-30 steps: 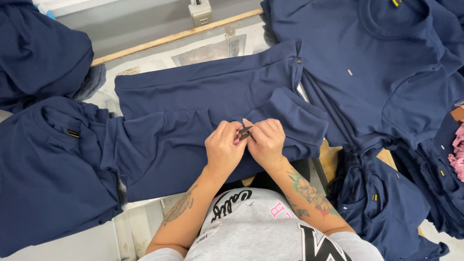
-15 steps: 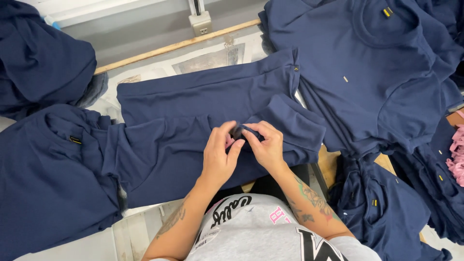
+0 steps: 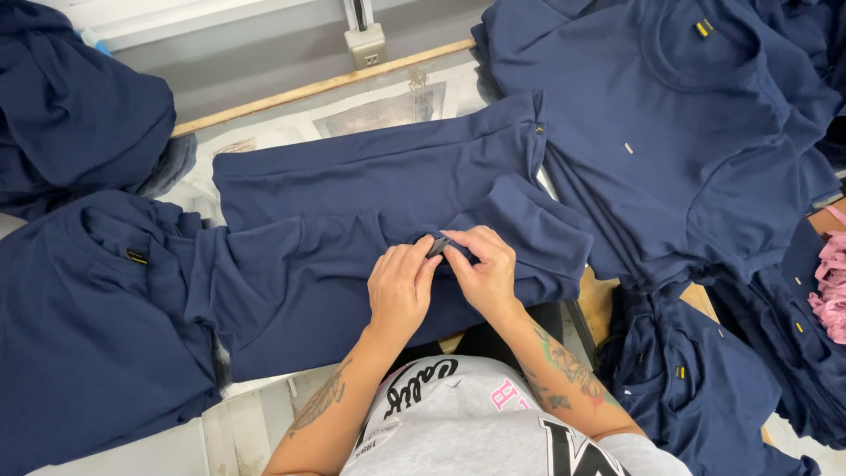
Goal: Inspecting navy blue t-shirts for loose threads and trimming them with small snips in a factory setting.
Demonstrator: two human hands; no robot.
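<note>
The left hand (image 3: 401, 284) and the right hand (image 3: 483, 269) meet over a navy garment (image 3: 370, 220) that lies spread flat on the work table (image 3: 256, 423), directly in front of the person. The fingers of both hands are closed in a pinch on a small dark piece (image 3: 438, 245) at the fabric, held between thumbs and fingertips; I cannot tell if it is a label, a tool or only a fold of the cloth. The garment looks like soft knitted cotton, matte and smooth, and it makes gentle folds where it is bunched near the hands. I judge it is light and limp, not slippery and not fragile, so it will stretch and drag if pulled from one point; it is better to take it at a seam or hem, with two hands, as here. A pile of similar navy shirts (image 3: 670, 150) with round necks and small yellow tags lies to the right, and more navy shirts (image 3: 79, 335) lie to the left, overlapping the spread garment. A wooden strip (image 3: 308, 88) runs along the far side, and some pink cloth (image 3: 828, 291) shows at the right edge.
</note>
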